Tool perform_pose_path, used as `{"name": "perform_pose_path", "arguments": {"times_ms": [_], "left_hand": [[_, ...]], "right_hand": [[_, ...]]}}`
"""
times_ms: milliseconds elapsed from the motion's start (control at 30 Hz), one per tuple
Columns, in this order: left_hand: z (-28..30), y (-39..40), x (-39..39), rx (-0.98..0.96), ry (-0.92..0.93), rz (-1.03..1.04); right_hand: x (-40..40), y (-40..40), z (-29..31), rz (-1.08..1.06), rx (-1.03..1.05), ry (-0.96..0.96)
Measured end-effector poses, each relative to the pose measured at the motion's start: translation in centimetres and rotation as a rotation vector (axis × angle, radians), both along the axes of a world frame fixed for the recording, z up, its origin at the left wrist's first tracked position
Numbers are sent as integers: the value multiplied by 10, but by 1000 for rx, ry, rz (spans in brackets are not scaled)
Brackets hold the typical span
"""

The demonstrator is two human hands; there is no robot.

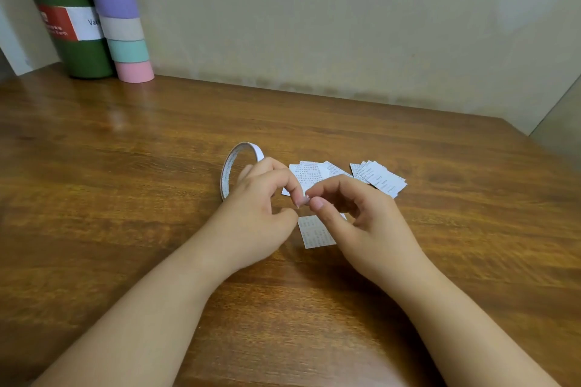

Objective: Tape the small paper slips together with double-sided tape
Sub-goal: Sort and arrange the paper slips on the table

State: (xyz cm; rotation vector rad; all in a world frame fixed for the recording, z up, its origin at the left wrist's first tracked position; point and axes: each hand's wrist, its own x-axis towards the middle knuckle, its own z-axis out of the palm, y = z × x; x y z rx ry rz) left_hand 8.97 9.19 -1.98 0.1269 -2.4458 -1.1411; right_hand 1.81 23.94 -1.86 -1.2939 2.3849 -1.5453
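Both hands meet over the middle of the wooden counter [125, 141]. Left hand [261, 207]: fingers curled, index tip and thumb brought together at a tiny pale bit right where the two hands touch; too small to say if it's tape or liner. The thin ring of double-sided tape [231, 163] sits under and behind the left hand, upright on edge, its white loop showing past the knuckles; the far fingers look curled onto it, but contact is hidden. Right hand [355, 217]: thumb and index pinched tip-to-tip against the same pale bit, other fingers loosely curled and spread apart from the pinch. One printed paper slip [316, 231] lies flat on the counter directly below the pinch point, partly covered by the right thumb side; can't tell if the hand touches it. Behind the hands, a small overlapped pile of slips [309, 173], and just to its right a second fanned stack of slips [382, 179], both flat on the counter, apart from each other by a narrow gap. Far left back corner against the wall: a green bottle [63, 9] with a red and white label, and touching its right side a leaning stack of pastel tape rolls [121, 19].
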Motion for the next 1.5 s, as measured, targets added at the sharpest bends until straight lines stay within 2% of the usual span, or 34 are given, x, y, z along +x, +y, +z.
{"name": "perform_pose_path", "arguments": {"times_ms": [333, 433, 600, 667, 767, 833, 933, 1033, 1200, 1500], "left_hand": [[-1, 1, 0, -48, -20, 0], [-2, 2, -1, -98, -23, 5], [-3, 5, 0, -155, -42, -6], [-2, 6, 1, -162, -52, -20], [-3, 2, 1, -271, -120, -5], [-3, -1, 1, -264, -101, 24], [0, -2, 3, -206, -25, 54], [-3, -1, 4, -257, -75, 26], [-6, -1, 4, -335, -141, -83], [-9, 2, 4, -365, -189, -155]], "right_hand": [[3, 0, 4, -37, 38, 26], [4, 1, 5, -1, 54, -16], [-3, 4, 5, 66, 85, -173], [-6, 6, 5, 87, 65, -248], [-5, 9, 7, 118, 8, -370], [-6, 11, 8, 79, -20, -433], [-14, 15, 9, 1, 11, -573], [-20, 19, 9, 10, 30, -770], [-26, 23, 14, 1, 151, -947], [-26, 20, 17, 12, 256, -1014]]}}
